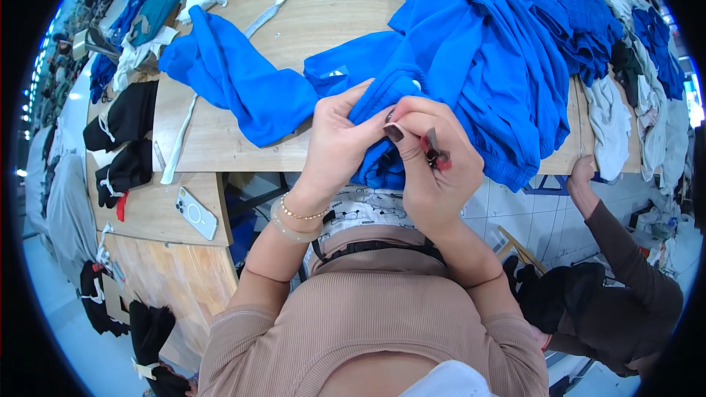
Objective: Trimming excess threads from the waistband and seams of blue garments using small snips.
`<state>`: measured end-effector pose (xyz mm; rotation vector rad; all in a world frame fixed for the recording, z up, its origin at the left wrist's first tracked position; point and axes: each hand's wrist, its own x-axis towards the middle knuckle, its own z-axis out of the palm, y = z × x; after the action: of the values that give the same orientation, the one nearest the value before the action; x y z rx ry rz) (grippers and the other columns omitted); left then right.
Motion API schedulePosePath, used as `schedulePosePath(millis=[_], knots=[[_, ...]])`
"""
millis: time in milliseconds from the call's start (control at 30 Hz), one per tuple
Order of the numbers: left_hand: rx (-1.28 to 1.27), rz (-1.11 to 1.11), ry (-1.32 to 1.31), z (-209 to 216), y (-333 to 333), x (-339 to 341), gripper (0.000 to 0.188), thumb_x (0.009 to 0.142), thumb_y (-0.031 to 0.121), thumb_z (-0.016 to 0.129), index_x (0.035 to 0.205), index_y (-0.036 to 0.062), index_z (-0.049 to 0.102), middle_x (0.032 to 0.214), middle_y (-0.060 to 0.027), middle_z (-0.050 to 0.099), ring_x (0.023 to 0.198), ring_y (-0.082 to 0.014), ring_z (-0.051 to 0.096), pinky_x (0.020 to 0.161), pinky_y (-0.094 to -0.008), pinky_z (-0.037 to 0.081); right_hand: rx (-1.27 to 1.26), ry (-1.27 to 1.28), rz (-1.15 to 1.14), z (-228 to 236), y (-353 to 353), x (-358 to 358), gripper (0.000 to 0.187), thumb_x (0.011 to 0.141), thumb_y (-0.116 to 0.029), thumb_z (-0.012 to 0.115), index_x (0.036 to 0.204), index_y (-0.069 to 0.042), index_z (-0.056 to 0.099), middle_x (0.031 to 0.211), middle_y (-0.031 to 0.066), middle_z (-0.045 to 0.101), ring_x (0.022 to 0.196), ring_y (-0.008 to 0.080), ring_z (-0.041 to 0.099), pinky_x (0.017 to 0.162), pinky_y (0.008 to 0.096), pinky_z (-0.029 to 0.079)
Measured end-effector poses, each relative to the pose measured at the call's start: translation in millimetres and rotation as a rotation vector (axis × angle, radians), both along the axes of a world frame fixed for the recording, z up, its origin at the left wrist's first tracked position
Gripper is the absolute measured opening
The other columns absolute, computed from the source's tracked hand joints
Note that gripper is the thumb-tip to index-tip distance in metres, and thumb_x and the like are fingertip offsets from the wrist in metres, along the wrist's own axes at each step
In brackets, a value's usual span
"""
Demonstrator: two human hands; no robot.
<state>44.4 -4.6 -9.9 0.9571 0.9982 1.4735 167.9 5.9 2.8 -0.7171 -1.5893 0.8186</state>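
Two hands work closely together on the blue gathered band (379,94) at the near edge of the wooden table (323,7).
To do this fiddly bit well, I'd keep the band taut and flat between the hands, with the sharp-looking tip of the small red tool (443,163) turned away from the cloth. The left hand (332,143) is closed on the band, thumb pressed against its folds; the right hand (434,195) curls around the tool, thumb and forefinger brought together beside the left thumb, though I can't tell whether they pinch any cloth or thread. More blue fabric (485,66) is heaped on the table's right side.
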Motion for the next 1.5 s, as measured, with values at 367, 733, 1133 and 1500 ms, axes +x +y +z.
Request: schedulePosePath(millis=[367,733,1133,1500], knots=[[-0.103,-0.006,-0.005,0,4,-4,0.016,0.083,0.004,0.064,0.098,-0.0015,0.065,0.082,0.0021,0.064,0.071,-0.0008,0.052,0.063,-0.0163,0.044,-0.214,-0.016,0.447,2,-15,1,0.011,0.075,0.008,0.061,0.083,0.000,0.062,0.089,0.0091,0.064,0.066,0.0096,0.054,0.057,0.0198,0.040],[-0.081,0.007,0.079,7,-3,-9,0.020,0.082,0.005,0.065,0.101,-0.0014,0.065,0.088,-0.0008,0.066,0.075,-0.0028,0.055,0.069,-0.0170,0.047,-0.060,-0.201,-0.073,11,22,36,0.019,0.071,0.005,0.070,0.088,-0.002,0.066,0.086,0.0043,0.054,0.068,0.0083,0.052,0.053,0.0200,0.040],[-0.089,-0.008,0.164,18,-6,-5,0.016,0.079,0.005,0.064,0.092,-0.0047,0.065,0.084,0.0005,0.063,0.071,-0.0024,0.051,0.062,-0.0182,0.044,-0.154,-0.031,-0.002,3,36,28,0.008,0.080,0.005,0.061,0.083,0.000,0.056,0.078,0.0062,0.052,0.068,0.0145,0.052,0.056,0.0237,0.041],[-0.072,0.035,0.228,18,-2,-2,0.015,0.080,0.008,0.064,0.091,-0.0027,0.064,0.077,0.0013,0.062,0.069,-0.0019,0.050,0.062,-0.0187,0.044,0.396,-0.512,-0.040,10,35,33,0.031,0.063,0.000,0.070,0.093,-0.005,0.064,0.083,0.0073,0.057,0.063,0.0200,0.060,0.052,0.0268,0.048]])
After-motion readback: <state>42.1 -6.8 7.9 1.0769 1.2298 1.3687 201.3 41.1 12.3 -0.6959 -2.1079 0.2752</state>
